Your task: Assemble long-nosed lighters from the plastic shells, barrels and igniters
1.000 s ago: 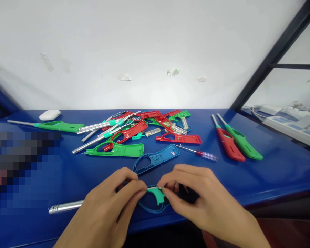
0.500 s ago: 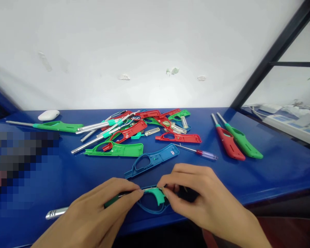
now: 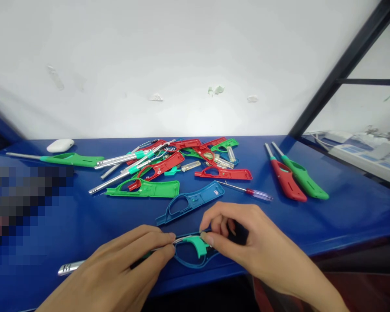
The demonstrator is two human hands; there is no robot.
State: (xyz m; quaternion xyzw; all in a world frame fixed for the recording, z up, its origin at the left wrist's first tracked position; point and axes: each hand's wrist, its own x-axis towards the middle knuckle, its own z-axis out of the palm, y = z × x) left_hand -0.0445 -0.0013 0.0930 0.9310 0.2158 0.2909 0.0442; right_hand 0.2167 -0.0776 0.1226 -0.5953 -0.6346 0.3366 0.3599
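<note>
At the table's front edge lies a blue lighter half-shell (image 3: pixel 195 264) with a ring-shaped finger opening. A mint-green trigger (image 3: pixel 199 246) sits in it, and thin pale wires (image 3: pixel 182 238) run above the trigger. My left hand (image 3: pixel 123 264) is closed over the shell's left part, thumb and index finger pinching by the wires. From under that hand pokes a silver metal tube (image 3: pixel 70 268). My right hand (image 3: pixel 247 247) pinches thumb and index finger together just right of the trigger; what lies between them is hidden. Behind both hands rests another blue half-shell (image 3: pixel 191 201).
A heap of red half-shells (image 3: pixel 164 167), metal tubes and clear fuel tanks (image 3: pixel 191 165) lies farther back, with a green half-shell (image 3: pixel 149 188) in front. A screwdriver (image 3: pixel 259 194) and whole lighters (image 3: pixel 289 182) are to the right. A white case (image 3: pixel 60 145) stands far left.
My right thumb and index finger have shifted slightly at the trigger's right end. My left fingertips have drawn a little to the left, showing more of the wires.
</note>
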